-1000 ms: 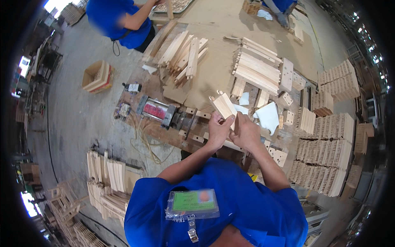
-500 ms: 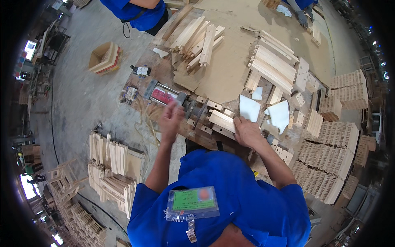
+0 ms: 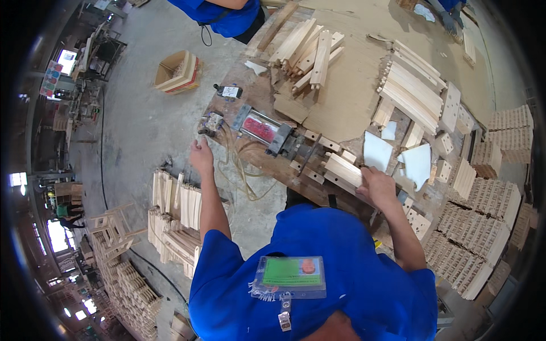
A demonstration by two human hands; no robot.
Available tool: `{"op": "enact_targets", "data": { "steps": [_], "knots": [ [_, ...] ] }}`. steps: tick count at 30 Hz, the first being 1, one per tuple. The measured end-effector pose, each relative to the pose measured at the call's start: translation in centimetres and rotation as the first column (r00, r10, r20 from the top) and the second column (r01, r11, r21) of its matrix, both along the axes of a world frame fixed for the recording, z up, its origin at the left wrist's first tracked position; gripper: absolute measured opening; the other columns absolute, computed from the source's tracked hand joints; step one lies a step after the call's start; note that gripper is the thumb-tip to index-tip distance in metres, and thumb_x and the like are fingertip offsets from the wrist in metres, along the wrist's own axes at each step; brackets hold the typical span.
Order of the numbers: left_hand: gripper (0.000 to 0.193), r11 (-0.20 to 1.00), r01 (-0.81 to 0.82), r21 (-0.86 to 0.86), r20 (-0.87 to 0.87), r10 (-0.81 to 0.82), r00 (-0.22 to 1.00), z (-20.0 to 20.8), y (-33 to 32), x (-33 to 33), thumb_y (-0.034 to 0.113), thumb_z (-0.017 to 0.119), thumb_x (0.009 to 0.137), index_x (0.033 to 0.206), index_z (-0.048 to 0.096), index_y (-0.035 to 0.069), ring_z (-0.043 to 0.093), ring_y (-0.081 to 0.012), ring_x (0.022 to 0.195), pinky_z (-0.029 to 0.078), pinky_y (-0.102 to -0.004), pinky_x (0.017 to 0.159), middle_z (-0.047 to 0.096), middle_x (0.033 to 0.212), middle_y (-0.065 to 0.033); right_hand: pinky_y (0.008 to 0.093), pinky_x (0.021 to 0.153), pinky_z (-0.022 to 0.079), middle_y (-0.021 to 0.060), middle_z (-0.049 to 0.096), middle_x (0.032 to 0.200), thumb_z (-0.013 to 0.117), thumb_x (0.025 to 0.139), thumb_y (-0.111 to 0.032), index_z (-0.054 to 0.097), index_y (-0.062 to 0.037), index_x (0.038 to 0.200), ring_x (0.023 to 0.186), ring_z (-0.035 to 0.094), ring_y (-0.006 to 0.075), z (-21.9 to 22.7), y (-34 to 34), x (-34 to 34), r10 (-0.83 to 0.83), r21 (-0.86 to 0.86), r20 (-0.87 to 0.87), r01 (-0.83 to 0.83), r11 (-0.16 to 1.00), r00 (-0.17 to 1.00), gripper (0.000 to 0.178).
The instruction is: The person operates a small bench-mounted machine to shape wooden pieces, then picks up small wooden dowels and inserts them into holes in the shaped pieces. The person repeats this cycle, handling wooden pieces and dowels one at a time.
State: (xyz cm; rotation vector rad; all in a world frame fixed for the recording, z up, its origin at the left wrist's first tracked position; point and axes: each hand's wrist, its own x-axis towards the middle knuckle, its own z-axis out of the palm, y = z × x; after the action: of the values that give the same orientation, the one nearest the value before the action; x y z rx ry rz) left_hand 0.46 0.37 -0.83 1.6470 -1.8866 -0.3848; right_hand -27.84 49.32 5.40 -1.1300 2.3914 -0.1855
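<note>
My right hand [image 3: 376,186] grips the near right end of a pale wooden slat [image 3: 343,170] lying in a clamping jig on the bench. My left hand [image 3: 201,157] is closed, its fingertips up against the small pneumatic valve [image 3: 211,123] at the bench's left edge; what they pinch is too small to make out. Between the hands sits an air cylinder [image 3: 259,128] with a red label, its metal head facing the slat. Drilled wooden blocks [image 3: 307,171] flank the jig. White foam sheets [image 3: 377,151] lie just beyond my right hand.
Loose slats [image 3: 318,57] and a row of slats [image 3: 410,98] lie on the cardboard-covered bench. Stacked wood [image 3: 466,238] stands at right, more slats [image 3: 176,199] at lower left. A carton [image 3: 178,73] is on the floor. Hoses [image 3: 233,165] hang by the valve. Co-workers stand at the far side.
My left hand has moved left from beside the cylinder to the valve. My right hand stays at the slat's end. The whole view has shifted, so the bench appears farther right.
</note>
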Motion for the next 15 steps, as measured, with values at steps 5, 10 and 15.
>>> {"op": "enact_targets", "data": {
  "steps": [5, 10, 15],
  "knots": [
    [0.047, 0.996, 0.070, 0.052, 0.071, -0.074, 0.995, 0.7, -2.0, -3.1, 0.043, 0.056, 0.103, 0.106, 0.077, 0.001, 0.073, -0.0464, 0.082, 0.055, -0.0561, 0.073, 0.077, 0.089, -0.0231, 0.0483, 0.088, 0.057, 0.0120, 0.070, 0.111, 0.087, 0.076, -0.037, 0.069, -0.0094, 0.112, 0.105, 0.071, 0.0365, -0.5, 0.4, -0.9, -0.015, -0.033, 0.056, 0.017, 0.999, 0.998, 0.048],
    [0.046, 0.983, -0.005, -0.185, 0.310, 0.063, 0.949, -0.7, -1.2, -4.5, 0.044, 0.059, 0.103, 0.095, 0.076, 0.003, 0.071, -0.0474, 0.079, 0.054, -0.0578, 0.070, 0.074, 0.087, -0.0253, 0.0473, 0.090, 0.056, 0.0111, 0.071, 0.110, 0.088, 0.076, -0.040, 0.070, -0.0099, 0.112, 0.107, 0.070, 0.0347, -0.7, -0.1, -1.2, -0.003, 0.006, 0.059, 0.003, 1.000, 0.998, 0.051],
    [0.047, 0.971, 0.177, -0.158, 0.437, -0.092, 0.895, 1.5, -1.6, -4.4, 0.046, 0.059, 0.104, 0.093, 0.076, 0.004, 0.072, -0.0462, 0.080, 0.054, -0.0572, 0.070, 0.075, 0.087, -0.0246, 0.0470, 0.091, 0.056, 0.0104, 0.071, 0.111, 0.089, 0.075, -0.040, 0.070, -0.0093, 0.110, 0.108, 0.071, 0.0340, -0.4, -0.3, -1.5, -0.017, 0.039, 0.093, 0.013, 0.999, 0.996, 0.050]
  ]
}}
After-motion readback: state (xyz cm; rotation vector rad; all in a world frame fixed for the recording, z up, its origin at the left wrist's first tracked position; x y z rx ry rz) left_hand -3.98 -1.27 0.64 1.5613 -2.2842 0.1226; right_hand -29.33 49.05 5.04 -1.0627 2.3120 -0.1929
